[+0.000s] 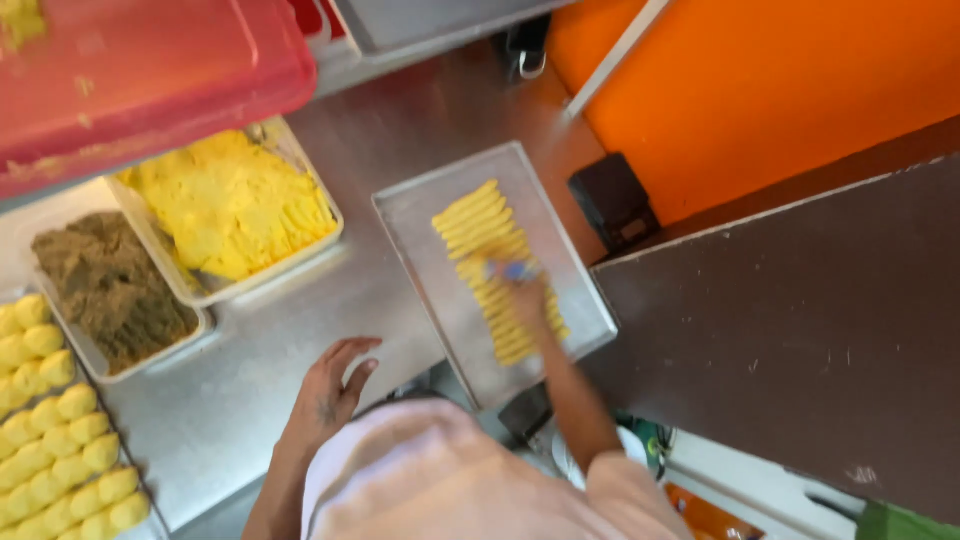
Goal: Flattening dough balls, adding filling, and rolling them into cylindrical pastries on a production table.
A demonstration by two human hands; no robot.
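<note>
My left hand (335,388) rests flat on the steel table (250,400) with its fingers apart and nothing in it. My right hand (527,300) reaches over a metal tray (425,265) and is blurred. Its fingers are closed on a small blue and white thing (512,270), too blurred to tell what it is. It sits over a row of yellow dough sticks (478,222) laid side by side along the tray. The hand hides part of the row.
A white tub of yellow dough (235,205) and a tub of brown filling (112,285) stand at the left. Rows of yellow dough balls (50,440) fill the far left. A red container (140,70) hangs above. A black box (612,200), an orange wall (760,90) and a dark panel (800,330) are at the right.
</note>
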